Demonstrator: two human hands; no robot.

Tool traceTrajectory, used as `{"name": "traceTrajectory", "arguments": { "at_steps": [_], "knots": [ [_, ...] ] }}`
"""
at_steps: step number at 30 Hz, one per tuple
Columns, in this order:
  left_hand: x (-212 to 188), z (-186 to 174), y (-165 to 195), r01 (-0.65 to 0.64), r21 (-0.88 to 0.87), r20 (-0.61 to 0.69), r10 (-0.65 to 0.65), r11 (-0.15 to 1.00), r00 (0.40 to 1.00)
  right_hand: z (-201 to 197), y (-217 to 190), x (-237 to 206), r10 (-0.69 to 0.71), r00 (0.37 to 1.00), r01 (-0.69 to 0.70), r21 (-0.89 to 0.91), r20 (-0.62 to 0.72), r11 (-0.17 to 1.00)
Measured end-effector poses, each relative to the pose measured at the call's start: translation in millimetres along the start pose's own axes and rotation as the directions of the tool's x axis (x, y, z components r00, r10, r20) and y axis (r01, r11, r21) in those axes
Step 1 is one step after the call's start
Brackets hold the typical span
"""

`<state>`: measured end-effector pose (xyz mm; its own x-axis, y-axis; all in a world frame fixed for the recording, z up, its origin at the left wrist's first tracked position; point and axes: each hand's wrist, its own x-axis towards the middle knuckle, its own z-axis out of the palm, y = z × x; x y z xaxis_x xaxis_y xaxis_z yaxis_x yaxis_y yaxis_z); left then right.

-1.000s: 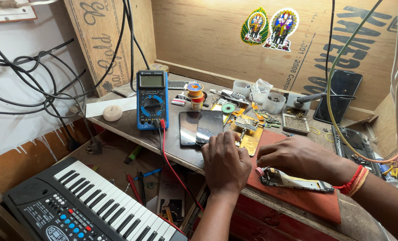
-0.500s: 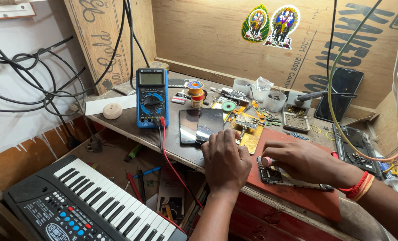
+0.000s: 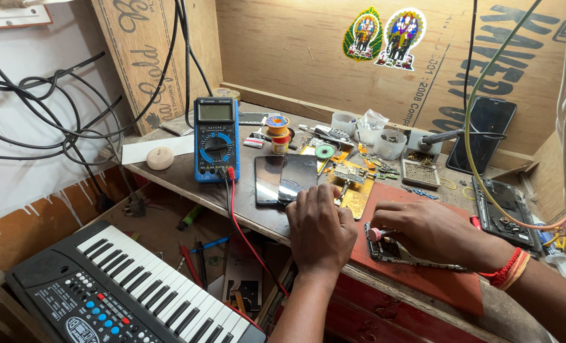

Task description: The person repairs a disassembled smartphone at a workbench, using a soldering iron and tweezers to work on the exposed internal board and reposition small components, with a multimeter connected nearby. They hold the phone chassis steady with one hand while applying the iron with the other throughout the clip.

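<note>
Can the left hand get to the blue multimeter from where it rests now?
Probably yes. The left hand rests at the bench edge beside two dark phones, and the blue multimeter stands just beyond them to the left. Only its red lead crosses the gap.

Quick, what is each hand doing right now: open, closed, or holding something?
Left hand: loosely curled, resting on the bench beside the phones; holds nothing visible.
Right hand: closed on a small pink-tipped tool over the opened phone.

A blue-cased multimeter [image 3: 215,137], a red work mat [image 3: 422,270], a black-and-white electronic keyboard [image 3: 124,289], and a red-and-yellow wrist thread [image 3: 508,270].
</note>
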<state>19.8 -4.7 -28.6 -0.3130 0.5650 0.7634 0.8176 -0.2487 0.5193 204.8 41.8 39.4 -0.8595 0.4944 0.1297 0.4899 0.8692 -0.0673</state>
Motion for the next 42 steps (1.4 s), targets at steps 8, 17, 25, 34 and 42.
{"name": "traceTrajectory", "arguments": {
  "at_steps": [8,17,25,34,42],
  "knots": [
    [0,0,0,0.000,-0.003,0.007,0.000,1.000,1.000,0,-2,2,-0.005,1.000,0.005,-0.050,0.006,0.999],
    [-1,1,-1,0.002,-0.004,0.000,-0.002,1.000,1.000,-5,-5,11,-0.135,0.987,0.147,-0.160,0.085,0.976],
    [-1,2,-2,0.006,-0.007,0.004,-0.006,1.000,1.000,-12,-9,18,0.086,0.989,-0.071,-0.125,0.119,0.990],
    [-1,1,-1,-0.009,-0.011,-0.012,0.009,1.000,1.000,-11,0,23,0.117,0.988,-0.114,-0.037,0.098,0.993],
    [0,0,0,-0.012,-0.009,-0.008,0.012,1.000,1.000,-13,11,34,0.152,0.971,-0.176,0.121,0.184,0.977]
  ]
}}
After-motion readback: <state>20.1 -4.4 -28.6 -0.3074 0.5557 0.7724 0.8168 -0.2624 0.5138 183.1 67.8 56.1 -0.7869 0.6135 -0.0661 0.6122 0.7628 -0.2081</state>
